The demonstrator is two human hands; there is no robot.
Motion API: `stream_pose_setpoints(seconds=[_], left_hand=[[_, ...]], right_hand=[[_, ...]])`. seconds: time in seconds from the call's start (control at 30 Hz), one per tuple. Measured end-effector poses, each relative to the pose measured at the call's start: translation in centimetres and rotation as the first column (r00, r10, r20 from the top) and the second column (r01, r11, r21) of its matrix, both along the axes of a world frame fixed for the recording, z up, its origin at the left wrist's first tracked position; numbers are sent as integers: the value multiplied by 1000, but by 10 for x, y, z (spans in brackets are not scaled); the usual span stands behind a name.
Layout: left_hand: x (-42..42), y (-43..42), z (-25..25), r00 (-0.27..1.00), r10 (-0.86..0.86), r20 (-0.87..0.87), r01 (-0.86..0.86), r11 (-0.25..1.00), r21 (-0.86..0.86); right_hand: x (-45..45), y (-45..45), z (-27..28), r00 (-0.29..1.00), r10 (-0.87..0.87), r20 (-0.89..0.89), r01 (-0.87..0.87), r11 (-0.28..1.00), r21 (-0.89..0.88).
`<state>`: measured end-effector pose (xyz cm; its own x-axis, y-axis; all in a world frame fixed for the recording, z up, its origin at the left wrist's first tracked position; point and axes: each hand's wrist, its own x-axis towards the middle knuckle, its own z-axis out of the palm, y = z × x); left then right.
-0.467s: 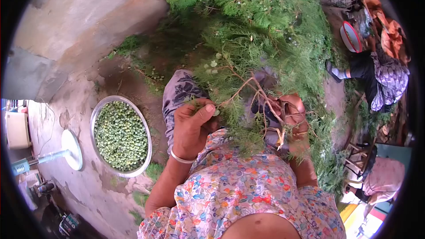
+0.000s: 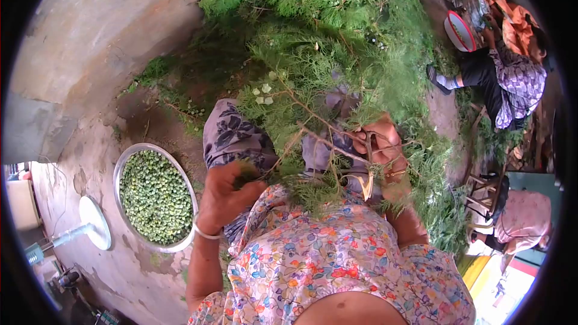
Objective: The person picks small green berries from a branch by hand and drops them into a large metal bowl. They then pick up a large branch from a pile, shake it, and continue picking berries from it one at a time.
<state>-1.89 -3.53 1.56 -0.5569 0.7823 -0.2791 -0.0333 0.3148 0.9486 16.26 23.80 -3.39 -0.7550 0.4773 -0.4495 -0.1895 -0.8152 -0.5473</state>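
Observation:
My right hand [image 2: 382,141] is closed around the woody stem of a leafy evergreen branch [image 2: 333,145], held across my lap. The branch has feathery green sprays, a torn pale end near my right wrist, and several pale green cones [image 2: 263,93] toward its far side. Left of the branch, my left hand [image 2: 227,197] is apart from it, with fingers curled in; whatever they hold is hidden and slightly blurred. Farther left, a round metal basin [image 2: 117,188] on the ground holds a heap of small green cones [image 2: 155,197].
A large pile of evergreen branches [image 2: 337,9] lies ahead and to the right. A fan [image 2: 95,222] lies at the left in this view. On the right sit a person [image 2: 518,81] beside a red-rimmed white basin [image 2: 460,31] and another person [image 2: 524,219] lower down.
My left hand has drawn away from the branch, moving left and down toward the basin. My right hand keeps hold of the branch. The whole view has shifted slightly.

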Motion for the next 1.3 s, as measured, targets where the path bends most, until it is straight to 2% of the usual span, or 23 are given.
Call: stream_pose_setpoints(seconds=[0.17,0.23,0.3,0.37,0.43,0.5,0.53,0.57,0.63,0.67,0.73,0.77,0.8,0.83,0.9,0.93,0.97,1.0,1.03,1.1,1.17,1.23,1.3], left_hand=[[-18,-23,-3,998,-24,-56,19,995,-97],[-20,-26,-7,994,96,-61,-100,992,-70],[-27,-30,-12,981,183,60,-184,983,2],[-48,-50,-35,781,327,532,-541,779,316],[-52,-53,-36,740,362,567,-599,738,311],[-54,-55,-36,642,408,649,-702,653,284],[-47,-45,-37,624,354,697,-695,659,288],[-40,-31,-40,652,323,686,-666,676,316],[-24,-4,-38,738,298,605,-549,787,283],[-14,11,-41,789,356,501,-511,833,214],[4,41,-22,931,247,270,-298,939,170],[12,60,-24,989,143,-29,-131,955,265],[20,76,-29,941,48,-334,59,951,304],[27,84,-35,943,42,-330,65,949,309],[38,97,-49,754,-145,-640,319,933,165],[44,98,-54,774,-162,-612,311,939,144],[46,98,-57,771,-169,-614,324,934,150],[48,96,-60,787,-176,-591,309,942,131],[49,94,-62,804,-181,-566,292,950,110],[48,93,-63,820,-104,-562,258,945,201],[48,91,-54,784,-44,-619,202,962,186],[51,89,-50,759,-48,-649,214,960,179],[56,91,-43,671,-139,-729,255,966,51]], right_hand=[[-11,-7,19,993,72,92,-87,981,175],[-15,-10,25,986,155,64,-166,947,274],[-12,-11,24,986,161,34,-164,941,295],[-4,-2,17,995,103,-7,-97,963,252],[2,12,1,972,234,-24,-217,930,297],[6,7,5,991,137,14,-137,981,137],[11,9,0,988,154,25,-155,949,276],[14,12,0,986,165,24,-165,947,276],[17,19,0,982,188,27,-189,981,43],[16,19,2,981,189,30,-190,981,44],[13,22,8,961,265,78,-272,956,110],[15,23,10,949,298,107,-311,940,141],[20,23,9,951,281,131,-305,923,235],[22,20,8,953,273,135,-298,924,238],[23,14,8,985,125,122,-152,957,248],[34,13,2,995,44,94,-77,920,384],[51,16,-8,995,29,93,-64,918,390],[72,20,-20,935,23,353,-275,674,686],[89,18,-25,816,-89,571,-518,325,791],[107,-3,-8,800,-129,586,-565,167,808],[128,-12,25,426,57,903,-816,455,357],[107,-20,79,476,154,866,-834,390,389],[93,-21,113,733,188,653,-664,-12,748]])
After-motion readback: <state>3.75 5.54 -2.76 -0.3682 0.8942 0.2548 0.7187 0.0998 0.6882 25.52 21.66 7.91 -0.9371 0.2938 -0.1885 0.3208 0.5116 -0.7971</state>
